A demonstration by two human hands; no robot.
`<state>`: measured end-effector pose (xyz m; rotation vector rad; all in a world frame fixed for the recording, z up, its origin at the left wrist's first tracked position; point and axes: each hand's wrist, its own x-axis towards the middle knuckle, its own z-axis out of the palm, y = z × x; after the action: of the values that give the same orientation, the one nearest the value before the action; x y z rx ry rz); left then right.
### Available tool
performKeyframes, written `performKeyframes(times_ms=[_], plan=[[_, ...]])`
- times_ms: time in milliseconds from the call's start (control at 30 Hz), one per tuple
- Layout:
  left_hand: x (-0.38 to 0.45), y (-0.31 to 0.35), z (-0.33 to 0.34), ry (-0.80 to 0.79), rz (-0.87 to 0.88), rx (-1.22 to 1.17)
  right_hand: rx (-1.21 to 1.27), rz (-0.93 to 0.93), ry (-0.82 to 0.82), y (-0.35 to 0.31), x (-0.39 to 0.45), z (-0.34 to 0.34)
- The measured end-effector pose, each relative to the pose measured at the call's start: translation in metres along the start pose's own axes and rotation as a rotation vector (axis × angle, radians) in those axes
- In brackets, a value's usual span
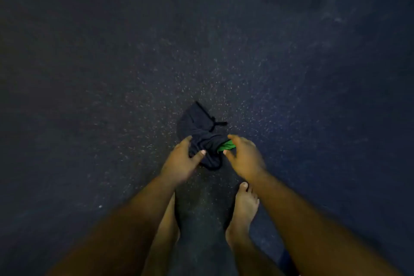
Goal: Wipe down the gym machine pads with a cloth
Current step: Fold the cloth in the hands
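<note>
Forearms nearest, bare feet [243,210] below on speckled floor [112,74]. Left hand [179,163] grips dark cloth [199,127]; right hand [244,157] pinches its green part [227,146] (lining, perhaps). Cloth held mid-frame above floor: soft, light, limp; best bunched in fist.

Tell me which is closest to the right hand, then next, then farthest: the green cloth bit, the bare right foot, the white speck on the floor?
From the right hand, in the head view:
1. Green cloth bit: at its fingertips.
2. Bare right foot: just below it.
3. White speck: far off left on the floor.
</note>
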<state>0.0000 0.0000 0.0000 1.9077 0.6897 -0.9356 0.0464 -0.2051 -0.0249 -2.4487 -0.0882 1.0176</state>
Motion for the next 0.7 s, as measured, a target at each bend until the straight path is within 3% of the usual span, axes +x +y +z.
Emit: performKeyframes(times_ms=[133,333,400,533,700], plan=[[0.077,-0.057,0.024,-0.054,-0.003,0.136,-0.411,-0.039,-0.117,0.028,0.067,0.069],[0.125,-0.105,0.039,-0.073,0.022,0.167,-0.666,-0.025,-0.153,0.053,0.117,0.119],[0.118,-0.104,0.035,-0.064,0.04,0.161,-0.415,-0.072,-0.102,0.048,0.109,0.116],[0.069,-0.069,0.012,-0.05,0.132,0.149,0.385,-0.011,-0.132,-0.006,0.048,0.069],[-0.043,0.011,-0.052,-0.025,0.236,0.016,0.658,-0.054,-0.04,-0.109,-0.051,-0.038]])
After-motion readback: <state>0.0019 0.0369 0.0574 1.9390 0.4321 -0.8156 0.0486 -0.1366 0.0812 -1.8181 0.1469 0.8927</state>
